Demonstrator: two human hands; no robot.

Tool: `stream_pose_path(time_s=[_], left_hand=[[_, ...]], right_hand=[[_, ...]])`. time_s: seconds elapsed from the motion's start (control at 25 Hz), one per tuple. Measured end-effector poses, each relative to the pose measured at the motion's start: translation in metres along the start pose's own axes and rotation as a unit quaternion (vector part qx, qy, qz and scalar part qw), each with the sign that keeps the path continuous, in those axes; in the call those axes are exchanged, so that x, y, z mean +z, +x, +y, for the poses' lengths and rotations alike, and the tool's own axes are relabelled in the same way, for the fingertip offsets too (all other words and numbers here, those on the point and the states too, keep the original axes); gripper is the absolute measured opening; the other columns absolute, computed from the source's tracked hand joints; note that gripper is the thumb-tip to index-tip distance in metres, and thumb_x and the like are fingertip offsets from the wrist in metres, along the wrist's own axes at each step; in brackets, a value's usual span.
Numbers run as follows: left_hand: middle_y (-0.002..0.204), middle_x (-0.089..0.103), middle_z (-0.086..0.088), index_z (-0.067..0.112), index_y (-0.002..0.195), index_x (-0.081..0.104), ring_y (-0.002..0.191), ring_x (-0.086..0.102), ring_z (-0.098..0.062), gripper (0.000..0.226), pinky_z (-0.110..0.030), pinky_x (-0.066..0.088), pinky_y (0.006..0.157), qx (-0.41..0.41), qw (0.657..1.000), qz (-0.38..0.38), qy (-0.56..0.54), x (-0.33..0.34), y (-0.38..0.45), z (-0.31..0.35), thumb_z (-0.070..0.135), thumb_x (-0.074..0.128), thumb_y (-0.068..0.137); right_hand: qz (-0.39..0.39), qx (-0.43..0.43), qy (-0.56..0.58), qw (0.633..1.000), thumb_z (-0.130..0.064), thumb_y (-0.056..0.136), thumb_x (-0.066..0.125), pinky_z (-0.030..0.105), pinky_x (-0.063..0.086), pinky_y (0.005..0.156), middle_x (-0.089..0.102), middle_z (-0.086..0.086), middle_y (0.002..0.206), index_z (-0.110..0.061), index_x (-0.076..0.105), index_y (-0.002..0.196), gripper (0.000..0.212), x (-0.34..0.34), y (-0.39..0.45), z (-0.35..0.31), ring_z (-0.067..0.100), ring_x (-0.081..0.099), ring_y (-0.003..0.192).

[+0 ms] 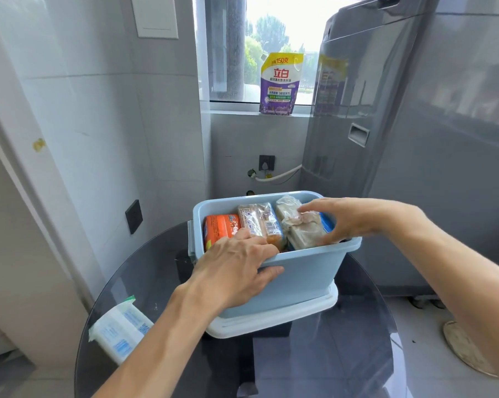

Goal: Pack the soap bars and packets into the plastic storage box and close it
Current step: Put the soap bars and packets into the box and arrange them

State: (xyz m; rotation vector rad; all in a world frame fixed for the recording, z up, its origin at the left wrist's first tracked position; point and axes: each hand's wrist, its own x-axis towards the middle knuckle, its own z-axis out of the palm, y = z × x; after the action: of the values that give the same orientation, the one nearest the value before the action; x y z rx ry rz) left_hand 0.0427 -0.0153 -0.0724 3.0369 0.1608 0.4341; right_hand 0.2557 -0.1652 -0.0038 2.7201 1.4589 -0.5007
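A light blue plastic storage box (305,271) stands on its white lid (274,320) on a round dark glass table. Inside it stand an orange soap packet (218,226), a clear-wrapped tan soap packet (258,221) and a pale wrapped soap bar (298,228), with a blue item behind it. My left hand (237,268) grips the box's front rim, fingers inside and thumb on the outer wall. My right hand (344,218) is over the box's right side with its fingers around the pale wrapped bar. A white and blue packet (122,328) lies on the table at the left.
The glass table (314,366) fills the foreground. A grey washing machine (414,139) stands at the right. A purple and yellow detergent pouch (280,83) sits on the windowsill. Tiled walls close in on the left. A round mat (463,349) lies on the floor at right.
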Motion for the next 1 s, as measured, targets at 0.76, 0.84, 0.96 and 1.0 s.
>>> stream_pose_path(time_s=[0.76,0.84,0.96,1.0], left_hand=[[0.093,0.047,0.016,0.04,0.078,0.045,0.088,0.033,-0.012,0.034,-0.04,0.034,0.086,-0.026,0.999,0.011,0.017,-0.005,-0.002,-0.003,0.072,0.039,0.085],[0.088,0.048,0.017,0.039,0.069,0.04,0.084,0.035,-0.011,0.036,-0.037,0.033,0.08,-0.017,1.0,0.013,0.002,-0.008,-0.01,-0.008,0.072,0.04,0.084],[0.087,0.05,0.016,0.038,0.071,0.043,0.083,0.038,-0.011,0.036,-0.033,0.029,0.075,-0.013,1.0,0.026,-0.003,-0.008,-0.015,-0.01,0.072,0.037,0.084],[0.088,0.051,0.016,0.037,0.073,0.044,0.083,0.039,-0.011,0.037,-0.033,0.03,0.075,-0.011,1.0,0.029,0.001,-0.008,-0.015,-0.01,0.071,0.037,0.085]], right_hand=[[0.365,-0.113,0.099,0.919,-0.058,0.087,0.052,0.028,0.042,0.072,0.064,-0.003,0.058,-0.02,0.069,0.067,0.045,0.077,-0.048,-0.024,0.016,0.054,0.062],[0.369,-0.097,0.013,0.924,-0.063,0.088,0.045,0.03,0.038,0.072,0.062,-0.002,0.059,-0.018,0.065,0.069,0.054,0.082,-0.051,-0.054,0.021,0.054,0.066],[0.254,-0.026,0.098,0.962,-0.073,0.086,0.044,0.033,0.043,0.067,0.059,-0.007,0.072,-0.022,0.058,0.083,0.053,0.077,-0.05,-0.067,0.019,0.056,0.077],[0.224,-0.023,0.101,0.969,-0.077,0.083,0.043,0.032,0.043,0.067,0.057,-0.01,0.074,-0.025,0.055,0.084,0.054,0.076,-0.051,-0.065,0.017,0.055,0.079]])
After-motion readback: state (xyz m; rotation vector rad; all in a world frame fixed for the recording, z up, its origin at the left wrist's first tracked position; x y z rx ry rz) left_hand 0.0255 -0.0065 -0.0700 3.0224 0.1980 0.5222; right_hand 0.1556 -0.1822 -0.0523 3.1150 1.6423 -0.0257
